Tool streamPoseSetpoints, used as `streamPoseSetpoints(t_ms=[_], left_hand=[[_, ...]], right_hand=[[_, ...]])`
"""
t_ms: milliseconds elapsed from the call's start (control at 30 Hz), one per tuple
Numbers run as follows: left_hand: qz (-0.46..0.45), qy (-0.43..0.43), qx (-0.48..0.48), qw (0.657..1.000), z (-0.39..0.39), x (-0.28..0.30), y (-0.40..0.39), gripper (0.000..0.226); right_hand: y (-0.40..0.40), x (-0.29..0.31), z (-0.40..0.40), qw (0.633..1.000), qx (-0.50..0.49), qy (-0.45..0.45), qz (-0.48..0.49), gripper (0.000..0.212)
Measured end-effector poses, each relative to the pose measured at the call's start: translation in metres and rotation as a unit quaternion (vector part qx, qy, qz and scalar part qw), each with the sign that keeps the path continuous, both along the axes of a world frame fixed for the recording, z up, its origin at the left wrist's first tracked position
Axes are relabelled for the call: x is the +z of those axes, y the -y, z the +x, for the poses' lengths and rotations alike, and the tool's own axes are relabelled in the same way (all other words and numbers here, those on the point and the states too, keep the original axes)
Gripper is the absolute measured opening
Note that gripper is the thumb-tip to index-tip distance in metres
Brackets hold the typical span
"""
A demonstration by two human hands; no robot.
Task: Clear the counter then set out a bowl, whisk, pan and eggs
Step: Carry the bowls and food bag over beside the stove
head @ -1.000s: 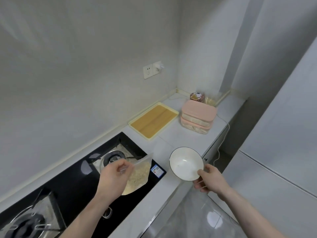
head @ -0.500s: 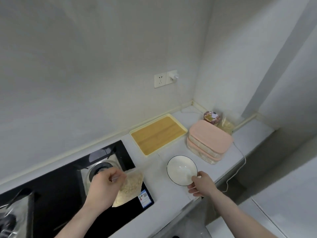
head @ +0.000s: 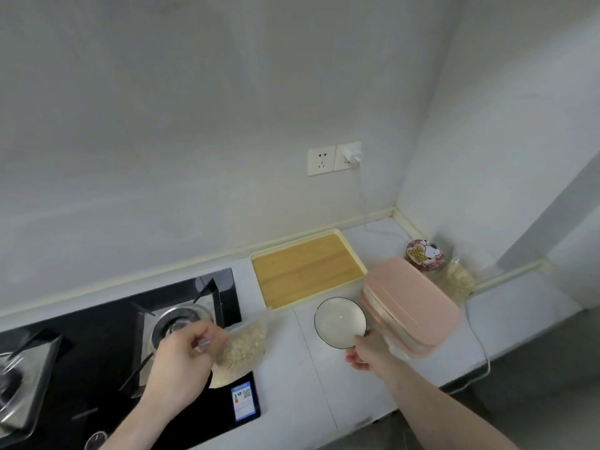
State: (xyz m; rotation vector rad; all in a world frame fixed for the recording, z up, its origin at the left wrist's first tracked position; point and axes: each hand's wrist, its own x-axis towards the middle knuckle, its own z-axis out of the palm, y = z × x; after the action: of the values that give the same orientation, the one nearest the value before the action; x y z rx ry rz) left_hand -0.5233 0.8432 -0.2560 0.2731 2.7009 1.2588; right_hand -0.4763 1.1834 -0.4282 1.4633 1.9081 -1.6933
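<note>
Head view shows your right hand (head: 368,352) pinching the near rim of the bowl (head: 340,321), thumb on the inside edge, with the bowl over the counter (head: 324,384) toward its back edge. It sits just in front of the wooden tray (head: 306,267) and right beside the pink lidded boxes (head: 412,306); whether its base is fully down you cannot tell from here. Your left hand (head: 185,362) is closed on a clear bag of pale flakes (head: 242,349), held over the right end of the black hob (head: 107,345), near its burner (head: 175,323).

To finish this step well, lower the bowl flat before you let go, and leave a gap from the pink boxes so the rim does not knock them. Keep it off the tray's lip. The bag looks like clutter to move aside, so carry it clear of the burner, perhaps to the back right corner by the small jar (head: 424,254). No whisk, pan or eggs are visible yet
</note>
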Motion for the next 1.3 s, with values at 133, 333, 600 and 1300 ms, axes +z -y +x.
streamPoseSetpoints(t_ms=[133,333,600,1300], left_hand=[[0.003,0.008,0.016,1.0,0.006,-0.001,-0.006,0.017],[-0.013,0.016,0.016,1.0,0.011,-0.005,-0.018,0.019],[-0.036,0.023,-0.03,0.999,0.005,-0.01,-0.037,0.024],[0.018,-0.065,-0.261,0.963,-0.028,0.044,-0.176,0.015]], right_hand=[[-0.01,-0.007,-0.014,1.0,0.008,-0.001,-0.012,0.02],[-0.016,-0.012,-0.031,0.999,0.013,-0.014,-0.042,0.027],[-0.019,0.018,-0.015,0.997,0.076,0.023,0.008,0.036],[-0.041,0.213,0.032,0.85,0.245,-0.341,0.318,0.013]])
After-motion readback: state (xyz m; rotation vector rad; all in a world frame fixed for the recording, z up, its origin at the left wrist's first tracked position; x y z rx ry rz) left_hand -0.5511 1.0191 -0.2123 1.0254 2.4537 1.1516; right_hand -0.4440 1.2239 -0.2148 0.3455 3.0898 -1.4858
